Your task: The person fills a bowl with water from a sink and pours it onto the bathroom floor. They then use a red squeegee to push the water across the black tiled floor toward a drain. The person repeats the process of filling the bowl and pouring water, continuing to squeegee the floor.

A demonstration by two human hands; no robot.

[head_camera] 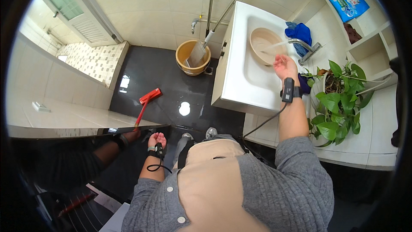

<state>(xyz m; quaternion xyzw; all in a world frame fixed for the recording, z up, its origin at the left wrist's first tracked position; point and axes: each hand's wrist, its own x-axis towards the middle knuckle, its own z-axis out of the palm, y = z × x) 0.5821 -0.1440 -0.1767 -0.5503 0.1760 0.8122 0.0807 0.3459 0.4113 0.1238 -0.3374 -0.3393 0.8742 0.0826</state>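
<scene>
My right hand (285,66) is at the near rim of a beige plastic basin (262,38) in the white sink (239,67); its fingers are slightly curled and nothing shows in it. Water runs from the chrome faucet (304,44) into the basin. Whether the hand touches the rim I cannot tell. Low on the left, my left hand (157,139) hangs beside my body with loosely curled fingers, holding nothing visible. A blue cloth (301,33) lies behind the faucet, and a dark purple cloth (304,83) is partly hidden behind my right wrist.
A yellow bucket (182,54) with a flat mop head (197,54) stands on the dark floor left of the sink. Further left lies a red broom or squeegee head (151,96). A potted plant (331,100) is right of my forearm; a glossy black surface (64,161) borders my left.
</scene>
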